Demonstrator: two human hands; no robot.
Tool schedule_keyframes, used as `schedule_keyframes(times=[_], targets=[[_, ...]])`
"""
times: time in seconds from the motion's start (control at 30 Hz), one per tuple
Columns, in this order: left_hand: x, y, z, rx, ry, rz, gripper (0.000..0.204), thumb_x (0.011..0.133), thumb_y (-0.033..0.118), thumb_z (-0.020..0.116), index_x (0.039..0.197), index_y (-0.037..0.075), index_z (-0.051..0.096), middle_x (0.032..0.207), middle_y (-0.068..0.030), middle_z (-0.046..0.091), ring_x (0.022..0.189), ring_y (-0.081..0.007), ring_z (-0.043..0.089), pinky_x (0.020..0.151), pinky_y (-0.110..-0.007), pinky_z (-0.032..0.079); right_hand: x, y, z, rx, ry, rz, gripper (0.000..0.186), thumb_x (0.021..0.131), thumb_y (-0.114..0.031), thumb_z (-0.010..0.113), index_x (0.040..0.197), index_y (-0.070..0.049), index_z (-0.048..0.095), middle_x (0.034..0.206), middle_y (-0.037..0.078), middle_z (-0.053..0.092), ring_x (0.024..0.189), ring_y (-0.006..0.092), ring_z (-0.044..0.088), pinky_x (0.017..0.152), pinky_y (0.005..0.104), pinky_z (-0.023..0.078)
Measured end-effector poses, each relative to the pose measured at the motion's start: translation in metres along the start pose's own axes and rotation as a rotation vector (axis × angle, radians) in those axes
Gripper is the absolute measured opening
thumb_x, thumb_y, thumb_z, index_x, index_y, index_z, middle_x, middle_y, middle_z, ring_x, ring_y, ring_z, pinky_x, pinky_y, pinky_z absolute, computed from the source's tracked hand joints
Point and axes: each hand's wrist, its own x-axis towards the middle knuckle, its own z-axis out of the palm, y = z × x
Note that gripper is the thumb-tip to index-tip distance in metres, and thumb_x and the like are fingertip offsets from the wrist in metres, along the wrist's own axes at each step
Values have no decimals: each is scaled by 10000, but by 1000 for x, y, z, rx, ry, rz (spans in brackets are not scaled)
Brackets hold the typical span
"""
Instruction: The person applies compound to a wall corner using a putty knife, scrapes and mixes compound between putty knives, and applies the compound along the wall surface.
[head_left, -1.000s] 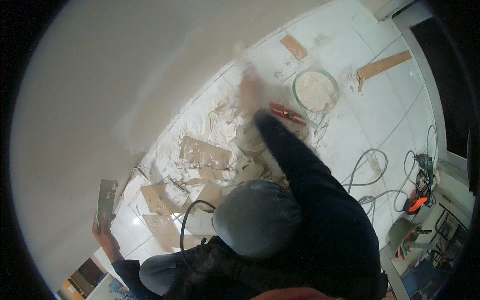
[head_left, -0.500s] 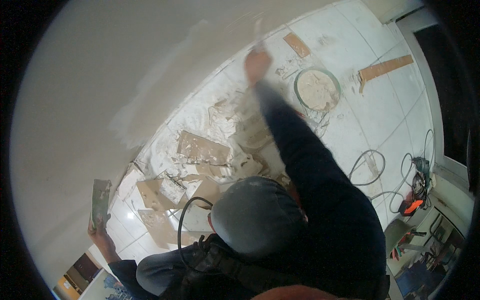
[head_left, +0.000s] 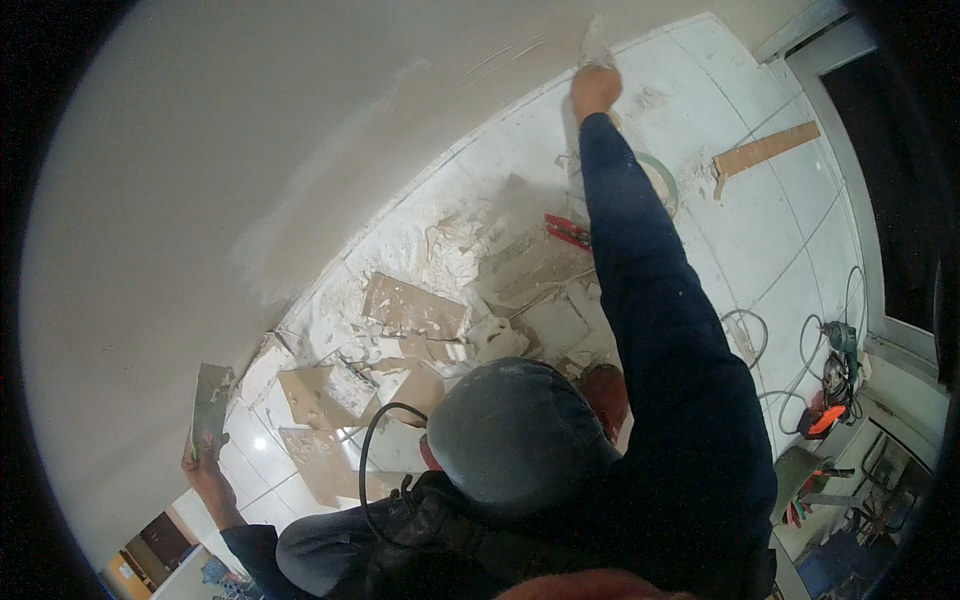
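Green-grey rectangular plate, clamped in the left grip in front of the grey-beige wall; pale flat tool, clamped in the right grip near the wall's foot.

On the white tiled floor we see a brown strip right of our right hand, a red tool nearer us, and smeared boards toward our left hand.

A grey-green, smeared rectangular plate is held near eight o'clock, its long side running toward twelve; a whitish, smeared scraper points outward at one o'clock.
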Motion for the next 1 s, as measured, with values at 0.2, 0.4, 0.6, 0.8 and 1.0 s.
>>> schedule_keyframes(times=[0.2, 0.4, 0.6, 0.8, 1.0], targets=[[-1, -5, -4, -34, 45, 28, 294, 846, 182, 585, 1025, -50, 607, 906, -99, 635, 774, -158, 589, 764, -290, 451, -204, -102, 12, -283, -372, -18, 259, 779, -112, 547, 975, 58, 548, 869, 245, 588, 834, 386, 573, 752, 415, 456], [13, 1, 15, -38, -58, 43, 298, 852, 192, 580, 1027, -48, 606, 907, -98, 635, 790, -165, 592, 770, -292, 453, -301, -143, -51, 19, -786, -86, 309, 825, -114, 503, 1090, 42, 532, 925, 236, 589, 872, 379, 565, 772, 432, 442], [7, -12, 14, -3, -94, 90, 274, 851, 182, 575, 1009, -40, 607, 887, -81, 630, 784, -148, 580, 784, -294, 444, -178, -75, -175, -683, -834, -678, 106, 769, -80, 535, 729, -7, 602, 674, 165, 580, 624, 347, 558, 574, 413, 434], [26, -3, 36, 54, -160, 63, 299, 831, 192, 585, 1005, -51, 597, 856, -79, 629, 741, -142, 577, 732, -263, 446, -66, -54, -281, -41, -589, 618, 248, 849, -76, 499, 1075, 18, 539, 934, 93, 618, 788, 208, 608, 682, 338, 505], [26, 16, 57, -136, -266, -68, 319, 798, 169, 600, 1031, -48, 586, 886, -98, 634, 775, -152, 601, 733, -269, 468, -76, -89, -255, 296, -628, 829, 216, 851, -23, 471, 1040, 60, 536, 996, 112, 594, 830, 193, 605, 720, 306, 537]])
